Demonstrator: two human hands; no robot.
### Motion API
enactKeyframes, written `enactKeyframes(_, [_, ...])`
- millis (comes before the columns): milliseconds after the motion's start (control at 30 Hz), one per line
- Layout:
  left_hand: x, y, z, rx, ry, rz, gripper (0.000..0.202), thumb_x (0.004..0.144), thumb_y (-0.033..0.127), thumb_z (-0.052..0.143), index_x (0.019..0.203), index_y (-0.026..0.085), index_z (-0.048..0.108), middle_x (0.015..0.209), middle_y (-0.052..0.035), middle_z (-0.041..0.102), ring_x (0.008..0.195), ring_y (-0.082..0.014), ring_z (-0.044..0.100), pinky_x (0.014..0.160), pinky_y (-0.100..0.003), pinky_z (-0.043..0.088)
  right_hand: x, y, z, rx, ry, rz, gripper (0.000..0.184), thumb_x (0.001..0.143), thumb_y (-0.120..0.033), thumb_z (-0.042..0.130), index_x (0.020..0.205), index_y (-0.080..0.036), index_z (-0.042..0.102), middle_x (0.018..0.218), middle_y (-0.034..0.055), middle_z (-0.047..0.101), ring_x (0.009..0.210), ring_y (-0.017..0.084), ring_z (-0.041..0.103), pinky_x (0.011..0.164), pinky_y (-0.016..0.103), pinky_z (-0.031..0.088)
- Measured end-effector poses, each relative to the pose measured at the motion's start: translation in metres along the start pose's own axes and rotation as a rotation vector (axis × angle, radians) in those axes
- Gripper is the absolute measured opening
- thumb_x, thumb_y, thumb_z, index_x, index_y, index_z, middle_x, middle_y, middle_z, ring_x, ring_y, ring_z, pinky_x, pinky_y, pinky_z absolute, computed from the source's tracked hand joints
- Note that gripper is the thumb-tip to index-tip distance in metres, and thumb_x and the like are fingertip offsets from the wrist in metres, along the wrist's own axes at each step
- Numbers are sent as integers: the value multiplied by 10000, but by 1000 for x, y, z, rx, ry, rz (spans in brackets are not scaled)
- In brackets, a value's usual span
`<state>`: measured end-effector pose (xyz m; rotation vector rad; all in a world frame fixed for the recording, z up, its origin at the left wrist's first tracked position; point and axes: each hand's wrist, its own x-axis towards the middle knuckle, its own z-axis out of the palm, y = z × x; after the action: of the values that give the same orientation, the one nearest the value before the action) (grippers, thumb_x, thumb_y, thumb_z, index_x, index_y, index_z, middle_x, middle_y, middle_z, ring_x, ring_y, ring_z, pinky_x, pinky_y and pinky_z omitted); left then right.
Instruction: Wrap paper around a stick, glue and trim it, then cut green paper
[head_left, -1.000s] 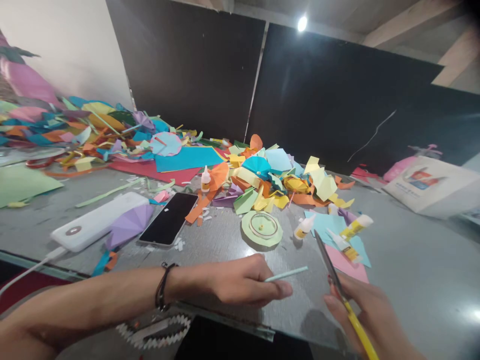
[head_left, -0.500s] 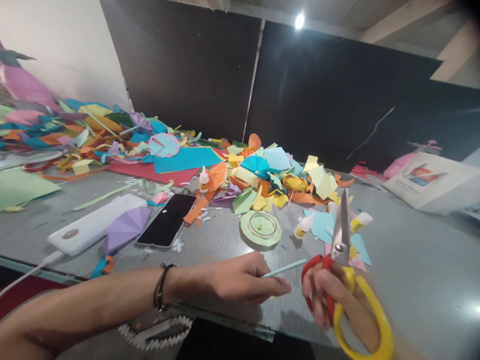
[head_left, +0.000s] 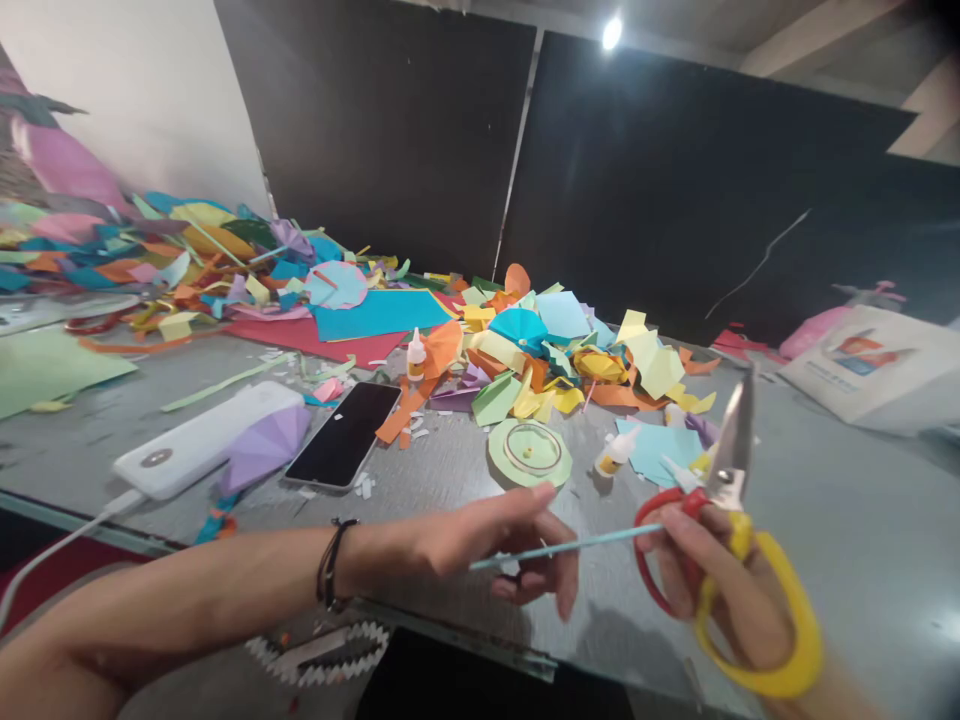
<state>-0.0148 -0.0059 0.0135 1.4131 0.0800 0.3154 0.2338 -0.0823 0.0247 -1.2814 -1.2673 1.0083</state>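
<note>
Over the grey table (head_left: 840, 540), the hands sit close together in the foreground, with a thin pale blue stick (head_left: 570, 545) now stretched between them. A moment ago only a short length showed past the left hand (head_left: 495, 545), well apart from the scissors; now it runs from under that hand's fingers to the fingers of the right hand (head_left: 712, 575). The left hand's fingers have spread, and its grip on the stick is narrow and loose. The right hand's grip is closed through the red-and-yellow handles of the scissors (head_left: 724, 490), and the blades, upright and shut before, now tilt right and stand slightly parted, pointing up and away from the stick.

The stick lies almost level above the table's front edge, its left end just past the left hand. Behind it sit a green paper disc with a ring on it (head_left: 529, 452) and a small glue bottle (head_left: 616, 452), with a heap of coloured paper scraps (head_left: 525, 350) farther back. To the left lie a black phone (head_left: 343, 435), a white power bank (head_left: 206, 440) with a round badge, and a folded purple paper fan (head_left: 266, 450). The glue labels and the printed white bag (head_left: 877, 370) are too small or blurred to read.
</note>
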Motion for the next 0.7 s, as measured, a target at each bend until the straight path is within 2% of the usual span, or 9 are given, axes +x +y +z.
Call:
enactKeyframes(67, [1,-3,-2,-135,46,74,719,1016,661,243,905,140,727,589,15,451,465,-113,391,514,-290,317,-1,2,-7,102,129,20,439,805,-547,809,620,-179,657,384,-14,511,339,110,459,379,222,408])
enactKeyframes(167, [4,-9,-2,-148,113,156,378,964,430,564,1141,130,710,691,8,558,469,-87,428,489,-253,355,-5,5,-8,239,291,68,455,687,-526,893,579,-184,613,365,-53,429,322,92,429,354,199,386])
enactKeyframes(233, [5,-11,0,-108,169,137,395,928,316,690,1294,172,650,809,3,612,484,-58,442,488,-222,380,-8,9,-3,313,367,93,489,590,-495,951,578,-195,565,385,-76,428,295,74,399,322,182,351])
enactKeyframes(300, [6,-12,3,-82,207,92,473,946,333,716,1387,213,594,855,3,633,480,-40,442,479,-201,390,-10,13,4,331,395,109,498,564,-483,968,604,-199,562,406,-71,474,288,75,410,314,179,350])
enactKeyframes(400, [7,-14,4,-34,244,70,483,1006,450,631,1427,219,579,834,-7,652,473,-41,470,464,-190,396,-13,20,12,267,341,134,481,604,-559,931,633,-179,636,381,-30,510,292,102,453,325,197,379])
enactKeyframes(500, [8,-16,1,-8,283,121,490,1016,521,585,1365,181,631,807,-14,659,460,-49,506,438,-188,390,-19,27,14,198,252,159,485,682,-618,867,669,-168,687,366,-6,517,304,126,477,341,220,405])
enactKeyframes(600, [10,-16,-2,-20,305,129,517,1003,580,567,1208,126,707,782,-23,654,461,-56,518,427,-191,388,-33,33,15,82,80,190,481,826,-647,746,706,-185,694,438,27,590,367,158,546,392,253,463])
enactKeyframes(700, [10,-15,-2,-15,286,92,627,1018,649,463,1007,91,748,739,-26,617,471,-61,517,432,-195,373,-53,34,21,-41,-94,229,523,864,-698,678,710,-199,694,457,39,603,421,197,606,469,300,536])
